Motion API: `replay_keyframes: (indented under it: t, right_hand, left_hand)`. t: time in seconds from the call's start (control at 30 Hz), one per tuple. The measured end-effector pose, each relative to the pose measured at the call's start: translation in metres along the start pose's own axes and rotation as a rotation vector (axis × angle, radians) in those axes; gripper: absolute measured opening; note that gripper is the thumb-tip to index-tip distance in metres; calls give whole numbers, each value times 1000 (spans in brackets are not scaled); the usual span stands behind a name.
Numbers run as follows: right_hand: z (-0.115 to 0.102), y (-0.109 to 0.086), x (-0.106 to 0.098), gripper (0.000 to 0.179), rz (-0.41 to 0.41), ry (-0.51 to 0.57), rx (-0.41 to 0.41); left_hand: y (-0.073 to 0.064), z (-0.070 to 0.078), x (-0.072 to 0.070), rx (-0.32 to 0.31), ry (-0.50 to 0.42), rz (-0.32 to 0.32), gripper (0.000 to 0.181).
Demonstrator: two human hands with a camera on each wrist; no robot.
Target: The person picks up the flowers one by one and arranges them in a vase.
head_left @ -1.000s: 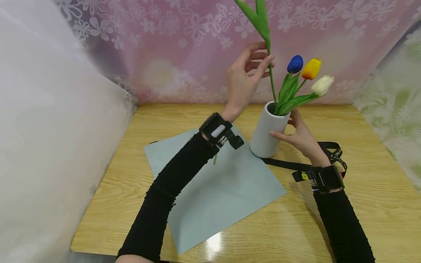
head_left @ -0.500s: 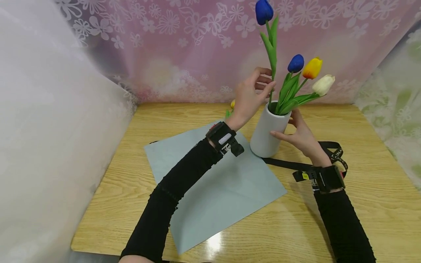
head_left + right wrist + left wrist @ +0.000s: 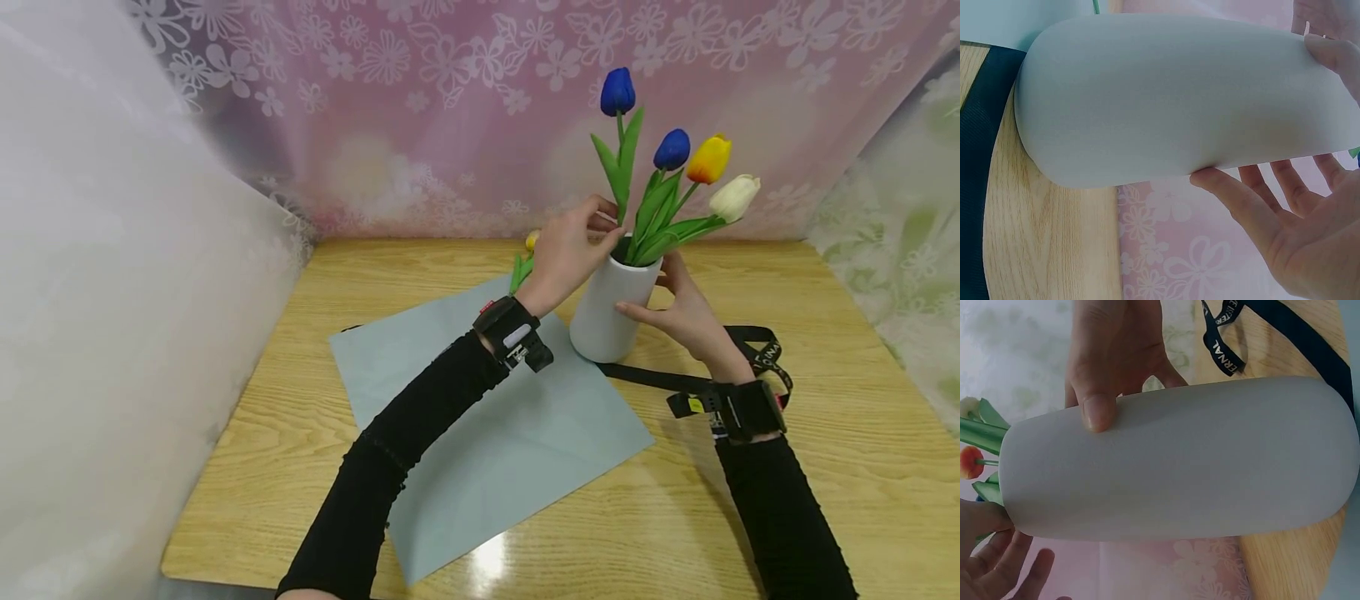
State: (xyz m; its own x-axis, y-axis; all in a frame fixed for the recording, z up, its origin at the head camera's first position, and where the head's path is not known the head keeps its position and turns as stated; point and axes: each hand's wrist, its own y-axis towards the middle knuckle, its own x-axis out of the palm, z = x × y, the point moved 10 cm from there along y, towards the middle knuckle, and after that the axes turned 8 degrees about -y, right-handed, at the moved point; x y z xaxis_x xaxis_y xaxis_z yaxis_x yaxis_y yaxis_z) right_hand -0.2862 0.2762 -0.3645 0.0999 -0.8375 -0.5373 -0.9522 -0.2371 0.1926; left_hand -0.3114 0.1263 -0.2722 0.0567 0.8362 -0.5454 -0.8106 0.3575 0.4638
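Note:
A white vase (image 3: 609, 312) stands upright on the table, with a blue tulip (image 3: 672, 149), a yellow tulip (image 3: 709, 159) and a white tulip (image 3: 735, 198) leaning right out of its mouth. At the rim, my left hand (image 3: 567, 254) pinches the stem of a taller blue tulip (image 3: 617, 92) between thumb and fingers; the stem's lower end is hidden. My right hand (image 3: 686, 312) holds the vase from the right, thumb in front and fingers behind. In the left wrist view the right thumb (image 3: 1099, 412) lies against the vase wall.
A grey-blue sheet (image 3: 510, 450) lies askew on the wooden table (image 3: 270, 400), reaching the vase's base. Behind my left wrist, another yellow tulip (image 3: 532, 241) is partly hidden. A black lettered ribbon (image 3: 652, 375) runs beside the vase. A pink floral curtain (image 3: 420, 133) hangs behind the table.
My left hand has come down to the vase mouth, lowering the taller blue tulip, whose bloom has come into view. The right hand and vase have stayed in place.

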Motion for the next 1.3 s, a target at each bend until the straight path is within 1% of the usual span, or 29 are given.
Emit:
replay_keyframes:
  t: [0.1,0.2,0.27,0.33,0.43,0.53,0.6,0.67,0.7,0.77,0.83,0.93,1.03,1.1,1.17,1.3]
  right_hand:
    - [0,0,0,107,-2,1,2]
    - [0,0,0,108,-4,4,5]
    - [0,-1,0,108,-5,4,5]
    - [0,-1,0,108,-6,5,7]
    - [0,-1,0,108,-5,5,10]
    - [1,-1,1,107,-5,-1,12]
    - [2,-1,2,107,-7,-5,11]
    - [2,-1,2,107,-8,-8,13]
    - [1,-1,2,107,-8,-10,12]
    - [0,-2,1,107,-7,-11,10]
    - [0,-2,0,105,-4,-11,15]
    - [0,-1,0,104,-4,-15,24]
    - [0,-2,0,103,-5,-17,30]
    - [1,-2,-1,103,-6,-25,37]
    - [2,-2,-1,103,-8,-28,40]
    - [4,-1,0,103,-9,-28,45]
  left_hand:
    - [-1,2,1,-8,82,-15,28]
    - [-3,4,4,-10,158,-46,31]
    - [-3,5,5,-12,182,-65,33]
    - [-3,4,5,-10,186,-71,36]
    - [-4,1,4,-16,146,-80,38]
    - [-6,-7,2,-53,51,-106,39]
    - [-8,-13,-2,-80,-22,-114,39]
    - [-11,-18,-9,-94,-91,-101,38]
    - [-12,-20,-14,-95,-123,-84,36]
    - [-13,-22,-26,-82,-147,-26,31]
    - [-16,-26,-39,-77,-138,38,27]
    - [-22,-35,-56,-90,-67,124,24]
    - [-28,-47,-66,-130,6,170,22]
    - [-31,-58,-68,-167,39,184,20]
    - [-34,-71,-67,-211,74,181,19]
    - [-41,-100,-61,-291,142,135,19]
